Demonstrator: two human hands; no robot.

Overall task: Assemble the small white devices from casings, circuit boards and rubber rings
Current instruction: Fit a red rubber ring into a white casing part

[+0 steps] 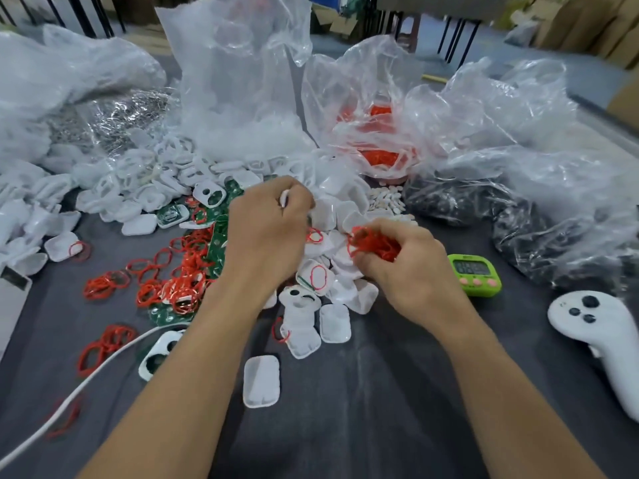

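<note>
My left hand (266,229) is closed around a small white casing (285,198), of which only an edge shows at the fingertips. My right hand (397,264) grips a tangled bunch of red rubber rings (375,242). Between and under the hands lies a heap of white casings (332,281), some with a red ring seated inside. Loose red rings (173,274) and green circuit boards (219,250) are scattered to the left on the grey table. A single empty casing (261,381) lies near me.
Clear plastic bags ring the back: white parts (238,108), red rings (377,140), black parts (484,202), metal pieces (114,122). A green timer (474,274) and a white controller (601,333) lie at the right. A white cable (79,385) crosses the left front.
</note>
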